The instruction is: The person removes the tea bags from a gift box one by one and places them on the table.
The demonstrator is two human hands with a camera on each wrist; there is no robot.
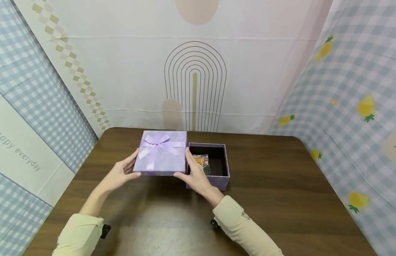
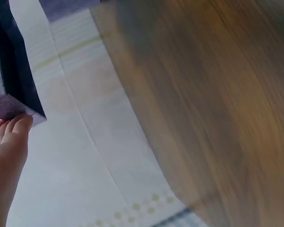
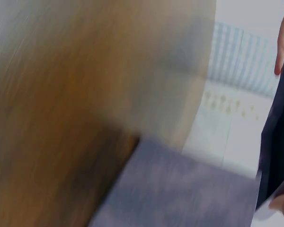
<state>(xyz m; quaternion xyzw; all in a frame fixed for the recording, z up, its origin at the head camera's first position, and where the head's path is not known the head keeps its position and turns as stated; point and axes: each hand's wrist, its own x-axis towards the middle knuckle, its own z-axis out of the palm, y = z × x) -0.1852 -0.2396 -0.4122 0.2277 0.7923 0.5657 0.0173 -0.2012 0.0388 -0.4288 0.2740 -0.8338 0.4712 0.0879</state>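
Observation:
A pale purple gift box lid [image 1: 162, 160] with a ribbon bow is held up over the table, to the left of its open box. The left hand [image 1: 121, 172] grips its left side, thumb at the front corner. At the opposite side, the right hand [image 1: 198, 176] holds the lid by its edge. In the left wrist view the lid's dark hollow underside [image 2: 19, 71] shows above the left fingers. The purple box [image 1: 221, 182] stands on the table with a black interior. Inside lies a small printed packet [image 1: 202, 161], partly hidden behind the right hand.
The brown wooden table [image 1: 274, 192] extends on both sides and toward the front. Its back edge meets a white patterned cloth [image 1: 249, 78]. Blue checked cloths hang along the left [image 1: 35, 71] and right [image 1: 351, 92] sides.

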